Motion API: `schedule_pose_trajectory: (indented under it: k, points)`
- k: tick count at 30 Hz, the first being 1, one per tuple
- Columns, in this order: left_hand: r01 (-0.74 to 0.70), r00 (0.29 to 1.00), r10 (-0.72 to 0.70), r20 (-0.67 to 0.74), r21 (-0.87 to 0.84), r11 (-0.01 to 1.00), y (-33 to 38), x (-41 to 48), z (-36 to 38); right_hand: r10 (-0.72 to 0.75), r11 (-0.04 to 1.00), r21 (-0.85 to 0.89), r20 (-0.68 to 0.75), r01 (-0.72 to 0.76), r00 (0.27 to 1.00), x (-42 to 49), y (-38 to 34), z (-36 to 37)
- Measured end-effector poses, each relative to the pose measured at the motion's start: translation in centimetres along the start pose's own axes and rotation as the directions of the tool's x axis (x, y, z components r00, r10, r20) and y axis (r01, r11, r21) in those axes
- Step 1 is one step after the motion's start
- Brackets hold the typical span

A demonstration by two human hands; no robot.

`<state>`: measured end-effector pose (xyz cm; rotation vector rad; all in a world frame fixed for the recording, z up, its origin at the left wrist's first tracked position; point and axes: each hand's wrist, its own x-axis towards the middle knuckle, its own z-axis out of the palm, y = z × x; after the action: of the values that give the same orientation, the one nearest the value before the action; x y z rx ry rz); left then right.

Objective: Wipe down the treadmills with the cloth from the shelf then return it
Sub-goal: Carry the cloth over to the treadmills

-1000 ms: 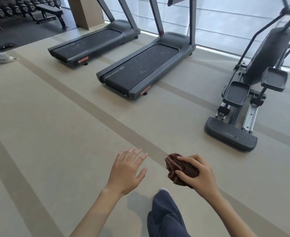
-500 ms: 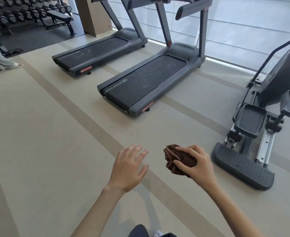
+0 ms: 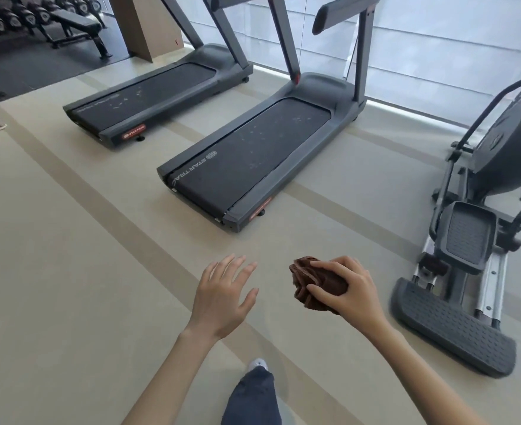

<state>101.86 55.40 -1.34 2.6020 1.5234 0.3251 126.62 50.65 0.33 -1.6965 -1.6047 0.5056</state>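
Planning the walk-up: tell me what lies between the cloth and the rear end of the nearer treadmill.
In the head view, only bare beige floor lies between the cloth and the nearer treadmill; nothing stands there.

cloth: brown, soft, crumpled terry
treadmill: matt dark belt, grey plastic frame
floor: smooth, matt beige
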Motion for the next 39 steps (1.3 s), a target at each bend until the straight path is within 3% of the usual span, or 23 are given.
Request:
schedule_pose_trajectory:
  k: [15, 29, 39]
  points:
    - [0.022, 1.0, -0.022, 0.02, 0.017, 1.0, -9.3, 20.5, 1.9, -0.013, 1.0, -0.007, 0.043, 0.014, 0.999, 22.2, 4.0, 4.2]
    - [0.234, 0.971, -0.234, -0.041, 0.009, 0.972, -9.5, 44.1, 5.0, -0.168, 0.986, 0.029, 0.172, 0.166, 0.971, 49.6, 13.0, 0.9]
    - [0.387, 0.922, -0.387, 0.007, 0.014, 0.922, -13.1, 52.1, 7.0, -0.216, 0.976, 0.079, 0.314, 0.202, 0.924, 62.9, 16.3, 4.3]
